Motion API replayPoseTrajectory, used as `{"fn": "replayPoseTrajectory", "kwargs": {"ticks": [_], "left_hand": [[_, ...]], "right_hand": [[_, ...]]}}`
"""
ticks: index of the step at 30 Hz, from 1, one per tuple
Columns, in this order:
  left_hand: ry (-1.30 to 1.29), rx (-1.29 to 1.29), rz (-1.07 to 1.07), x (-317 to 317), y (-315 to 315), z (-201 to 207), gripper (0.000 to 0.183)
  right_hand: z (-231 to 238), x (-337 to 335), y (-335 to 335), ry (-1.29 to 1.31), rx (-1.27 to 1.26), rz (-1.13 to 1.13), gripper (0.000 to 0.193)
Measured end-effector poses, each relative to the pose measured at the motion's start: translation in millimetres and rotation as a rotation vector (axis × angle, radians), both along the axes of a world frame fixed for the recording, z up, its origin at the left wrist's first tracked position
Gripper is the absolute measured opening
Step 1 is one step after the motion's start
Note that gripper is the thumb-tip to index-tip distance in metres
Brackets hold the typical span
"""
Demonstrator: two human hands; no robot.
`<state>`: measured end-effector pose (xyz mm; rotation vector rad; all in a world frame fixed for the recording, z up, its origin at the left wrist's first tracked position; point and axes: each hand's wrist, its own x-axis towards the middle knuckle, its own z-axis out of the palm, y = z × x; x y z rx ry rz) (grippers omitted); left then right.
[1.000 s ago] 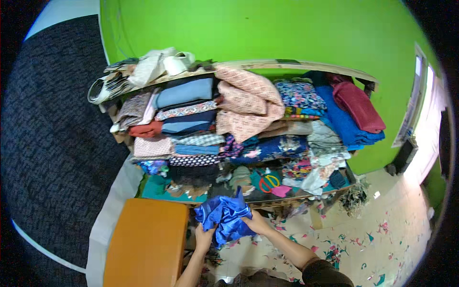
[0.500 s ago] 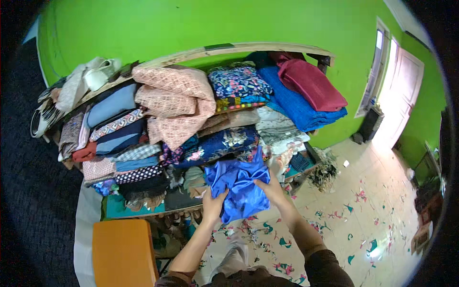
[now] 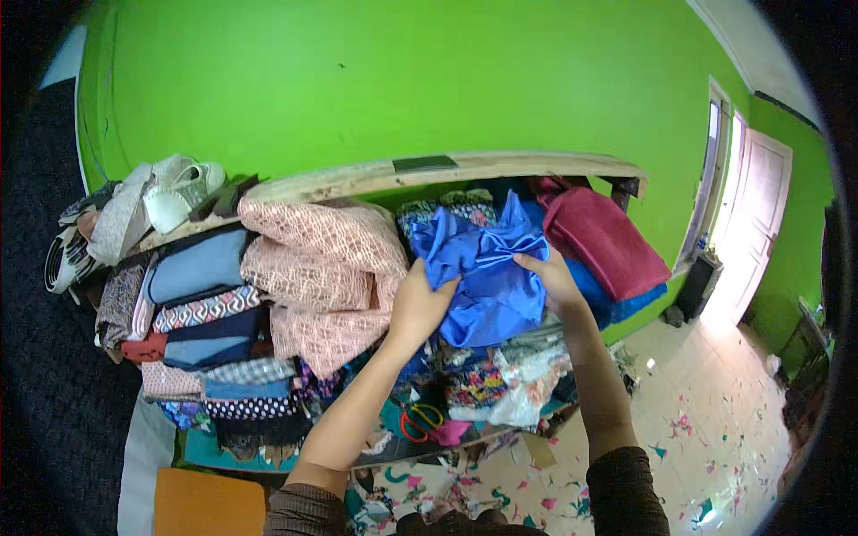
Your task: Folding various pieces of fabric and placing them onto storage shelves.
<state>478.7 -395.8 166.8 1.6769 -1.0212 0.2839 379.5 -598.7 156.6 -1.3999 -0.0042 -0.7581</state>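
A shiny blue satin cloth point(image 3: 490, 308) hangs crumpled between my two hands, held up in front of the stacked fabrics. My left hand point(image 3: 424, 302) grips its left side, thumb on top. On the right side my right hand point(image 3: 552, 272) pinches the cloth between thumb and fingers. Behind it lies a floral folded fabric point(image 3: 469, 211), partly hidden by the satin. Left of my left hand, a large pink lacy cloth point(image 3: 322, 259) drapes over the piles. To the right rests a folded maroon fabric point(image 3: 608, 239) on a blue one point(image 3: 626, 310).
Scissors point(image 3: 418, 420) with red and yellow handles lie at the table's front edge. Folded patterned cloths point(image 3: 210, 308) are stacked at left. White straps and bags point(image 3: 174, 192) sit on the far-left ledge. Scraps litter the tiled floor point(image 3: 670, 393). An orange-brown board point(image 3: 207, 502) stands at lower left.
Both hands have lifted the blue satin cloth up and forward, from the table's front edge to before the upper piles. The view has tilted up, and the scissors now show.
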Motion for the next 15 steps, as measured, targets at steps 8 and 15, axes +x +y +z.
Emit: {"fn": "replayPoseTrajectory", "kwargs": {"ticks": [8, 15], "left_hand": [[-0.362, 0.479, 0.219, 7.6, -41.3, 51.7, 0.026], [-0.065, 0.470, 0.117, 106.2, -81.1, 44.7, 0.035]], "right_hand": [[29.2, 42.6, -50.3, 0.129, 0.114, 0.177, 0.025], [42.5, 101.8, -97.5, 0.365, 0.211, 0.272, 0.022]]}}
